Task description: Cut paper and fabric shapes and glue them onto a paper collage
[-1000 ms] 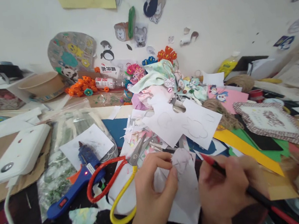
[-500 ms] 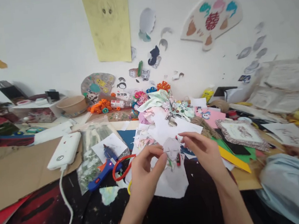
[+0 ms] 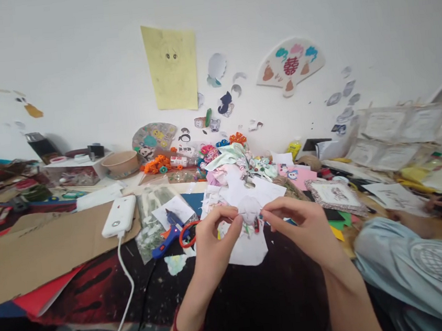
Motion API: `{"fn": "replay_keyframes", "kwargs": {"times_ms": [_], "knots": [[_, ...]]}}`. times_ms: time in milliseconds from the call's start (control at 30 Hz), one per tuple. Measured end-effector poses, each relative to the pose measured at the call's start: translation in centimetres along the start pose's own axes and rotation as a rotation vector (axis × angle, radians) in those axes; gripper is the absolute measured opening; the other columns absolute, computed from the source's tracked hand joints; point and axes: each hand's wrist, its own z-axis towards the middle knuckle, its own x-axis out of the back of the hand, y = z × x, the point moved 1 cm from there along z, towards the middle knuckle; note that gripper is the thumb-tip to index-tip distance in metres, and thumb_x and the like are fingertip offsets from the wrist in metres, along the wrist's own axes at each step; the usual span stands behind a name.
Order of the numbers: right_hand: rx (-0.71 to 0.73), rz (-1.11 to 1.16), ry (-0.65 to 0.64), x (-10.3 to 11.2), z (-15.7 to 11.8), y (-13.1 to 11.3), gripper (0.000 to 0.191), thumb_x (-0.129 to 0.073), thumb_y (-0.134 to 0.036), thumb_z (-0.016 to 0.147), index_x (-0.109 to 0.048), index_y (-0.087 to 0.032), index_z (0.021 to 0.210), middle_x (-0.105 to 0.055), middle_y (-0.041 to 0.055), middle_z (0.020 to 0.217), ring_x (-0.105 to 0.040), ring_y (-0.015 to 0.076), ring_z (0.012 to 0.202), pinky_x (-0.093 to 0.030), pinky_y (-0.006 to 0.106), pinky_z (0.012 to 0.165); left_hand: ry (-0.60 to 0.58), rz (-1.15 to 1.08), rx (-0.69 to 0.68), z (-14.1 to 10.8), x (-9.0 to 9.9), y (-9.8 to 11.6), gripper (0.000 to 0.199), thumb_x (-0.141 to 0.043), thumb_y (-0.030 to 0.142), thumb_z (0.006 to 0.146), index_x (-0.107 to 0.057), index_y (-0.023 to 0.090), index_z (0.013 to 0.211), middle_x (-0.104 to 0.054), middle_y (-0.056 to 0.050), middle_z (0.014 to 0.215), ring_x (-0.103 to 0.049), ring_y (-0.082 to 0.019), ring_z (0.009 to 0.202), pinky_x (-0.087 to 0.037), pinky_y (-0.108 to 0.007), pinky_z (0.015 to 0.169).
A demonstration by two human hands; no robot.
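Observation:
A small pale paper cutout (image 3: pixel 249 211) with faint drawn lines is held up between my two hands. My left hand (image 3: pixel 219 235) pinches its left edge with thumb and fingertips. At its right edge, my right hand (image 3: pixel 296 223) closes thumb and index finger on it. Below and behind the cutout lie white paper sheets (image 3: pixel 248 249) with a small red and black item (image 3: pixel 256 225) on them. Left of my left hand are red-handled scissors (image 3: pixel 184 235) and a blue glue gun (image 3: pixel 169 240).
A white power bank (image 3: pixel 119 216) with a cable rests on cardboard (image 3: pixel 55 246) at the left. Fabric scraps (image 3: pixel 230 156) are piled at the back. A framed piece (image 3: pixel 337 196) lies at the right, near another person's sleeve (image 3: pixel 396 257) and a hand holding a dark pen.
My right hand has moved in and closed on the cutout's right edge; before, its fingers were apart from it. The view has tilted up, and more of the other person shows.

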Motion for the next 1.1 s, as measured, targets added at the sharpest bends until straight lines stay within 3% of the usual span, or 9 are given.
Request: {"fn": "replay_keyframes", "kwargs": {"times_ms": [200,567,733,867,967,1000,1067,1100], "knots": [[0.020,-0.049,0.006,0.0,-0.1,-0.4,0.013,-0.070,-0.032,0.085,-0.072,-0.019,0.081,-0.070,0.0015,0.073,-0.062,0.0131,0.057,-0.051,0.025,0.055,0.024,0.069,-0.029,-0.4,-0.1,-0.2,0.013,-0.065,0.028,0.089,-0.063,0.017,0.082,-0.066,-0.005,0.086,-0.060,-0.018,0.087,-0.048,-0.031,0.083],[-0.023,-0.010,-0.030,-0.4,1.0,1.5,0.013,-0.070,-0.031,0.083,-0.070,-0.018,0.081,-0.067,-0.0001,0.063,-0.060,0.0125,0.052,-0.046,0.025,0.051,0.039,0.144,-0.032,-0.1,-0.4,-1.3,0.012,-0.064,0.029,0.089,-0.064,0.018,0.086,-0.067,-0.006,0.088,-0.062,-0.019,0.087,-0.048,-0.030,0.083],[-0.075,0.016,0.015,-0.8,3.0,4.7,0.015,-0.070,-0.033,0.081,-0.070,-0.018,0.081,-0.063,-0.0011,0.059,-0.057,0.0124,0.050,-0.043,0.024,0.050,-0.012,0.194,0.052,0.8,0.2,-3.2,0.025,-0.061,0.030,0.091,-0.062,0.019,0.114,-0.067,-0.010,0.111,-0.063,-0.019,0.092,-0.048,-0.030,0.081],[-0.082,0.048,0.069,-1.1,6.4,9.5,0.020,-0.071,-0.038,0.080,-0.070,-0.018,0.084,-0.063,-0.0004,0.060,-0.058,0.0138,0.050,-0.043,0.026,0.050,-0.077,0.195,0.086,-0.2,0.1,-5.0,0.023,-0.059,0.028,0.091,-0.064,0.018,0.112,-0.067,-0.009,0.103,-0.060,-0.019,0.089,-0.047,-0.032,0.082],[-0.056,0.038,0.088,-1.3,9.8,13.3,0.023,-0.069,-0.041,0.080,-0.070,-0.018,0.085,-0.069,0.0033,0.072,-0.059,0.0143,0.053,-0.044,0.027,0.050,-0.234,0.087,0.115,-2.4,-1.2,-5.8,0.017,-0.056,0.029,0.094,-0.067,0.019,0.103,-0.068,-0.009,0.101,-0.061,-0.021,0.090,-0.048,-0.036,0.085],[-0.045,0.024,0.093,-1.4,10.9,14.4,0.024,-0.068,-0.041,0.081,-0.070,-0.018,0.086,-0.071,0.0044,0.077,-0.059,0.0143,0.054,-0.045,0.028,0.052,-0.346,0.012,0.162,-3.3,-1.8,-6.0,0.017,-0.056,0.030,0.094,-0.068,0.021,0.101,-0.068,-0.008,0.099,-0.061,-0.022,0.090,-0.049,-0.038,0.086],[-0.032,-0.005,0.115,-1.5,13.0,16.3,0.025,-0.067,-0.042,0.080,-0.071,-0.018,0.085,-0.072,0.0056,0.082,-0.060,0.0147,0.057,-0.046,0.028,0.055,-0.709,-0.204,0.293,-5.1,-3.1,-5.9,0.019,-0.055,0.037,0.096,-0.070,0.025,0.100,-0.068,-0.008,0.103,-0.062,-0.023,0.096,-0.052,-0.039,0.088],[-0.026,-0.021,0.127,-1.6,13.9,17.1,0.025,-0.067,-0.043,0.080,-0.071,-0.018,0.084,-0.072,0.0059,0.083,-0.060,0.0151,0.059,-0.047,0.029,0.057,-0.796,-0.249,0.318,-6.0,-3.6,-5.7,0.019,-0.056,0.039,0.096,-0.069,0.027,0.103,-0.067,-0.008,0.107,-0.063,-0.023,0.098,-0.054,-0.038,0.086]]}}
